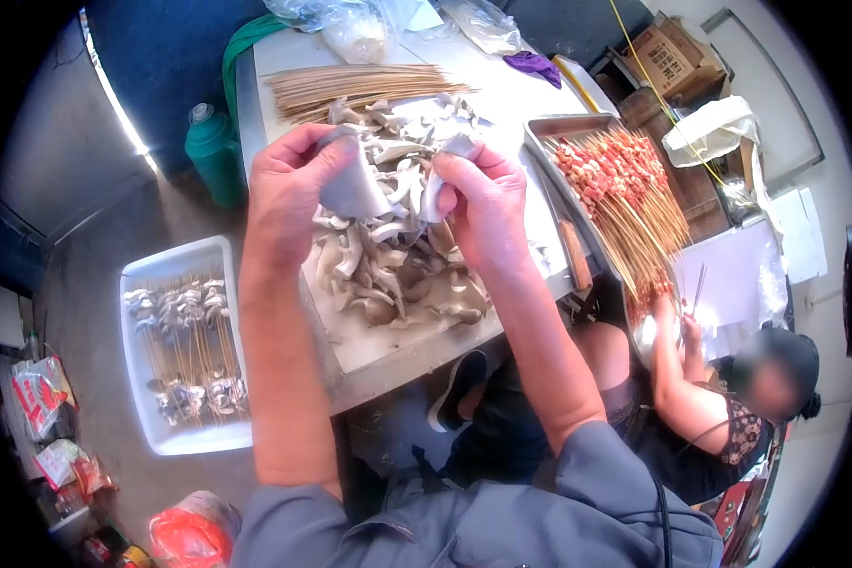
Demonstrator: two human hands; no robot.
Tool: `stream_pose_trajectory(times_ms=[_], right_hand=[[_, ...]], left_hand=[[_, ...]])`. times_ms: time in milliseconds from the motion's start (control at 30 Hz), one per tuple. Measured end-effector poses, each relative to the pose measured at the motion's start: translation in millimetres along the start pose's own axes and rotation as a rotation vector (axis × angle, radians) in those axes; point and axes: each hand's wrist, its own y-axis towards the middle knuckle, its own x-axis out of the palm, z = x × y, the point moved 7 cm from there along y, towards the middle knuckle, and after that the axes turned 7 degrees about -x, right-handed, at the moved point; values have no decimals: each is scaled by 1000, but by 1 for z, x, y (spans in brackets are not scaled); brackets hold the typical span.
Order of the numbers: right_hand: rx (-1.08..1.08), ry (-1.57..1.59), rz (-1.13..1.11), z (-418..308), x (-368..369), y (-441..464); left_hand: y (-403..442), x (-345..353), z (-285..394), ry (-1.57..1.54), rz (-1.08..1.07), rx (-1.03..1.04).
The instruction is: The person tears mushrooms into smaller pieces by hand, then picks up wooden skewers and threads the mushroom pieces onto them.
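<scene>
Mushrooms (185,305) on skewers lie in a white tray (197,441) at lower left; near centre, the left hand (284,180) pinches a broad mushroom piece (355,187) thumb-to-finger above a loose mushroom heap (388,275); the right hand (490,194) similarly pinches a narrower piece (434,197); upper right, meat skewers (615,170) fill a metal tray (565,189)

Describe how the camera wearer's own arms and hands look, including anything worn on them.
The left hand and right hand are bare, with no gloves. The forearms are uncovered too, with no watch or bracelet visible. Short, loose grey-blue fabric sleeves end near the elbows.
</scene>
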Motion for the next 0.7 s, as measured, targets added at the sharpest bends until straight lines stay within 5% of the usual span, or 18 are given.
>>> stream_pose_trajectory(times_ms=[367, 567, 700], right_hand=[[-208, -342, 76, -23, 2, -7], [-8, -269, -246, -2, 26, -11], [27, -181, -234, 3, 21, -9]], left_hand=[[-6, 14, 6, 118, -81, -7], [-4, 16, 7, 162, -167, 92], [-8, 20, 12, 217, -196, 105]])
